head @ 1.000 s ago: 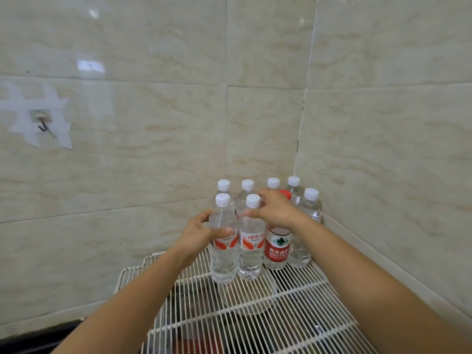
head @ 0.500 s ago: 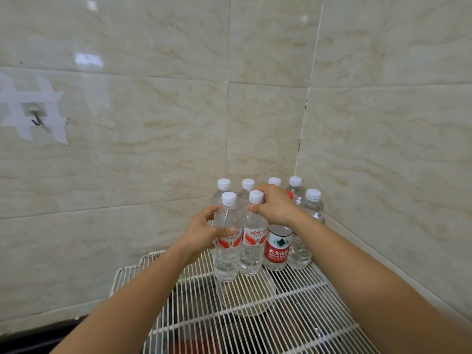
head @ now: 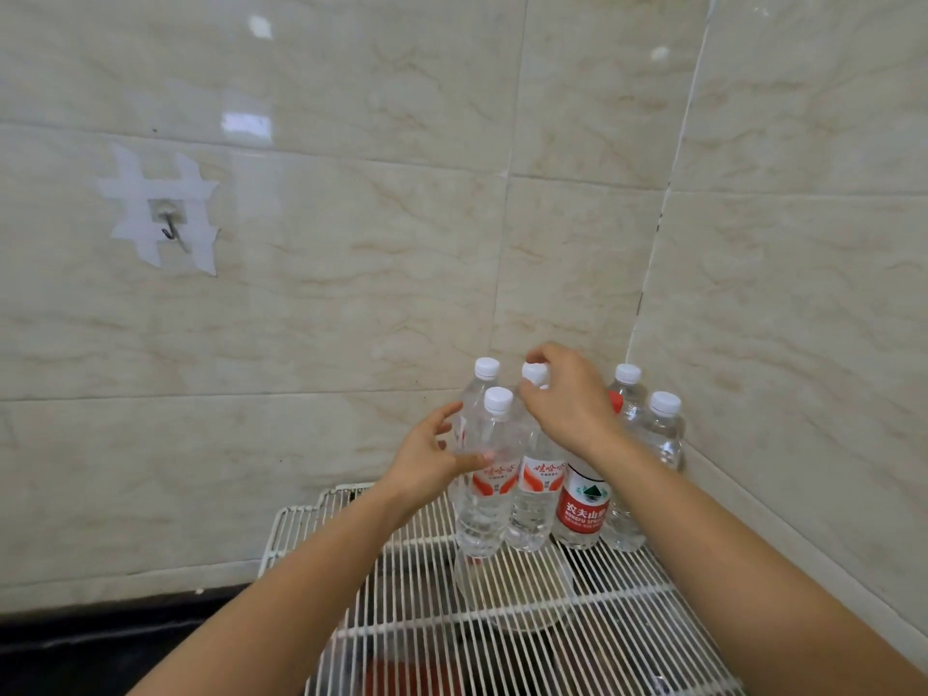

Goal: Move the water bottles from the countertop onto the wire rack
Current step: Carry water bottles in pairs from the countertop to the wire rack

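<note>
On the rack (head: 401, 585), far corner, left to right: my left hand (head: 427, 462), fingers spread, thumb touching the near-left bottle (head: 488, 487); my right hand (head: 565, 399), loosely curled over the next bottle's cap (head: 533, 375), grip uncertain. Step: setting down and releasing. Next: draw both hands clear without tipping the cluster.

Two walls of glossy cream marble-look tile (head: 351, 303) meet in a corner at the right, their grout lines thin and pale. On the left wall a small metal hook (head: 169, 228) hangs from a square adhesive pad, held by white tape strips (head: 160, 213) crossed in a hash shape. Along the foot of the left wall runs a dark strip (head: 100, 640). Below the wires lie a pale round dish (head: 522, 595), blurred, and something red (head: 417, 680).
</note>
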A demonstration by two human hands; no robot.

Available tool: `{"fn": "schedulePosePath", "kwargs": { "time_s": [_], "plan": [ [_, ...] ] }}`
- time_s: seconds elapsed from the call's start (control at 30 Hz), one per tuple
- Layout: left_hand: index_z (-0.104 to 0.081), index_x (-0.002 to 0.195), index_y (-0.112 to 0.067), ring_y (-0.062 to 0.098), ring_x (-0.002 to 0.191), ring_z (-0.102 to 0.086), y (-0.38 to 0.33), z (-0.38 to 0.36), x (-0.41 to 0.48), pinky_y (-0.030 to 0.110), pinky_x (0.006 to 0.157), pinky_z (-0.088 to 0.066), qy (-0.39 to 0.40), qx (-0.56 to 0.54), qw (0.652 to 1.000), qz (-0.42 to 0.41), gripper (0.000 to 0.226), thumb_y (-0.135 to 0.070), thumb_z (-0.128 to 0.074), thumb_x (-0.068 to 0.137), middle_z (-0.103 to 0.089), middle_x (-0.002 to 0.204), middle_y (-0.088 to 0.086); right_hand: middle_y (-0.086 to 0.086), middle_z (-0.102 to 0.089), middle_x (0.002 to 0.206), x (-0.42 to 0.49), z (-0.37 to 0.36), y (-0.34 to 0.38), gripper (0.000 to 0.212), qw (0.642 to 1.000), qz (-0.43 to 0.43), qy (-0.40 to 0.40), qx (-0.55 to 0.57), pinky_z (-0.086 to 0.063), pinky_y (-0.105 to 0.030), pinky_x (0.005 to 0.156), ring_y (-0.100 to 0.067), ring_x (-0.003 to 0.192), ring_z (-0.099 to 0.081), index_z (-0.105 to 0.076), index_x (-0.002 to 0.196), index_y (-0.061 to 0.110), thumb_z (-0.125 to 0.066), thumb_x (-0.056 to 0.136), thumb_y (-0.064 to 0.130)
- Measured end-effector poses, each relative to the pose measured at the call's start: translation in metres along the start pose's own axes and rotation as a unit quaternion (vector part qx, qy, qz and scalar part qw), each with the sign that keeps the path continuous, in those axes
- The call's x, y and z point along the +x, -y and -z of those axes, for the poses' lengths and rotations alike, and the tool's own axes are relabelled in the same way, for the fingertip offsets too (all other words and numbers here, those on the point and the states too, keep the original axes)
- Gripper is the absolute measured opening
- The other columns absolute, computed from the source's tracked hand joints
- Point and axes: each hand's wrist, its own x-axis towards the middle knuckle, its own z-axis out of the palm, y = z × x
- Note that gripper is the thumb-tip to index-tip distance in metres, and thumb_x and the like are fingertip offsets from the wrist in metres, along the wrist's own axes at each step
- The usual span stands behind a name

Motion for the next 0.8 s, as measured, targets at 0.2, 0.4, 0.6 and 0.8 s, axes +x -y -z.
{"fn": "schedulePosePath", "kwargs": {
  "time_s": [0.2, 0.4, 0.6, 0.8],
  "plan": [
    [-0.049, 0.134, -0.023, 0.023, 0.126, -0.048, 0.015, 0.075, -0.045, 0.037, 0.101, -0.043, -0.144, 0.107, 0.984, -0.012, 0.054, -0.030, -0.070, 0.085, -0.049, 0.139, 0.006, -0.007, -0.063, 0.119, -0.020, -0.049, 0.074, 0.029, 0.991, 0.132, -0.015, -0.009, -0.040, -0.038, 0.098, -0.024, 0.122, -0.046, -0.061, 0.116, 0.008, -0.055, 0.089, 0.018],
    [-0.045, 0.137, -0.019, 0.020, 0.129, -0.044, 0.057, 0.204, -0.140, 0.031, 0.104, -0.036, -0.226, 0.303, 0.925, 0.030, 0.044, -0.027, -0.054, 0.095, -0.045, 0.142, 0.004, -0.005, -0.052, 0.139, -0.074, -0.158, 0.161, 0.044, 0.962, 0.202, 0.177, -0.052, -0.035, -0.036, 0.106, -0.025, 0.131, -0.039, -0.050, 0.134, 0.013, -0.050, 0.092, 0.029],
    [-0.040, 0.142, -0.017, 0.025, 0.121, -0.050, 0.106, 0.341, -0.277, 0.033, 0.099, -0.043, -0.269, 0.410, 0.861, 0.134, 0.047, -0.027, -0.048, 0.096, -0.043, 0.144, 0.006, -0.009, -0.048, 0.142, -0.173, -0.257, 0.285, 0.049, 0.922, 0.233, 0.302, -0.067, -0.037, -0.038, 0.103, -0.028, 0.131, -0.041, -0.045, 0.137, 0.013, -0.047, 0.092, 0.033],
    [-0.042, 0.140, -0.018, 0.025, 0.125, -0.045, 0.152, 0.472, -0.421, 0.035, 0.101, -0.042, -0.316, 0.403, 0.829, 0.225, 0.048, -0.030, -0.048, 0.095, -0.044, 0.140, 0.008, -0.011, -0.047, 0.140, -0.286, -0.339, 0.431, 0.049, 0.890, 0.266, 0.367, -0.058, -0.039, -0.044, 0.104, -0.029, 0.130, -0.040, -0.043, 0.137, 0.012, -0.047, 0.094, 0.036]
  ]
}}
